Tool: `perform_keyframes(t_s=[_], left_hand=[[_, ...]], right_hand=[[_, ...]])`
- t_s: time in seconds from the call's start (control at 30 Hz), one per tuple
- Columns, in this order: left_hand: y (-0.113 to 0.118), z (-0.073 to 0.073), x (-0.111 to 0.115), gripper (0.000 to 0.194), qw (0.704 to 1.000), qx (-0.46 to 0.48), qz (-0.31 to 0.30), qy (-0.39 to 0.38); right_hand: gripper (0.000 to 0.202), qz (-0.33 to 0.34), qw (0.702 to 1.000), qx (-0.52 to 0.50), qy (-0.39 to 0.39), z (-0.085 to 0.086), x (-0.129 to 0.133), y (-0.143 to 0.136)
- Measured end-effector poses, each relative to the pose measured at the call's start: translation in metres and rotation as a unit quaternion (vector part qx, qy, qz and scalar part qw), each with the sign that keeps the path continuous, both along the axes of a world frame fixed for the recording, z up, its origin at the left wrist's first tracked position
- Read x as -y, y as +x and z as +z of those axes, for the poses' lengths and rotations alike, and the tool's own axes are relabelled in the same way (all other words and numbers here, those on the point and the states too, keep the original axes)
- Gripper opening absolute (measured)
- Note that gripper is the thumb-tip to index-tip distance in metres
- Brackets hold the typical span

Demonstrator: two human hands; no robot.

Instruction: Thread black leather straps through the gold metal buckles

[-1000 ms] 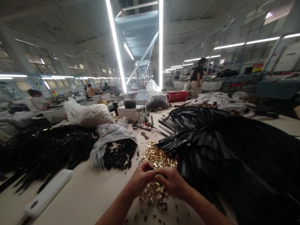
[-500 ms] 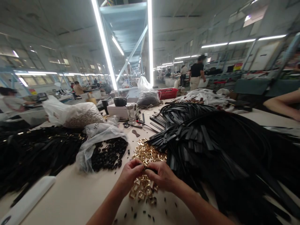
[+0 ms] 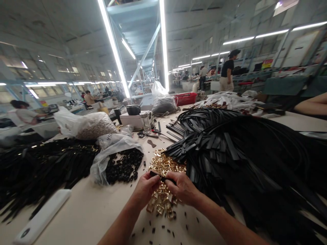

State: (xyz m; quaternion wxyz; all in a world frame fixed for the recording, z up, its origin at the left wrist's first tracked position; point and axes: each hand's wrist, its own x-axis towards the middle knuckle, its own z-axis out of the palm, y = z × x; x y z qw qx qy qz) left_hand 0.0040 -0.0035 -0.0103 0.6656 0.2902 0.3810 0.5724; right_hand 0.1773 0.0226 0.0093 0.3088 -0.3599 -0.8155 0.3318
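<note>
Both hands meet over a pile of gold buckles (image 3: 167, 164) on the pale table. My left hand (image 3: 146, 188) pinches one end of a black strap (image 3: 153, 174) between thumb and fingers. Close beside it, my right hand (image 3: 182, 187) is closed on the same dark piece, whose far part the fingers hide. Whether a buckle sits on the strap is too small to tell. Left of the hands, small black loops (image 3: 124, 165) spill from a clear plastic bag (image 3: 98, 168). A large heap of black straps (image 3: 214, 146) lies to the right.
More black straps (image 3: 46, 163) cover the left side, with a white bar-shaped object (image 3: 43, 216) in front. Small black bits lie near the front edge. Behind stand a glass jar (image 3: 145, 122), a black bowl (image 3: 133, 109) and a red basket (image 3: 185, 98). A person's arm (image 3: 313, 104) rests at far right.
The view has shifted slightly, so the table things appear further right. The black strap's end now shows more above my left fingers. A standing person in the background has turned sideways.
</note>
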Motion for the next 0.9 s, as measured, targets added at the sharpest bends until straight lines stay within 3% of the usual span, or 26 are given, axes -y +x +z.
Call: perform_keyframes(t_s=[0.2, 0.6, 0.9], left_hand=[[-0.0028, 0.001, 0.0021, 0.024, 0.999, 0.006, -0.041, -0.015], [0.0039, -0.0023, 0.0027, 0.024, 0.999, 0.01, -0.035, -0.007], [-0.0012, 0.0019, 0.0003, 0.027, 0.999, 0.001, -0.042, -0.01]], right_hand=[[0.017, -0.001, 1.0, 0.004, 0.012, -0.0013, -0.0008, -0.0004], [0.019, -0.001, 0.999, 0.024, 0.044, 0.0013, 0.0029, -0.0035], [0.016, 0.026, 1.0, -0.01, 0.009, 0.0025, -0.0002, 0.0003]])
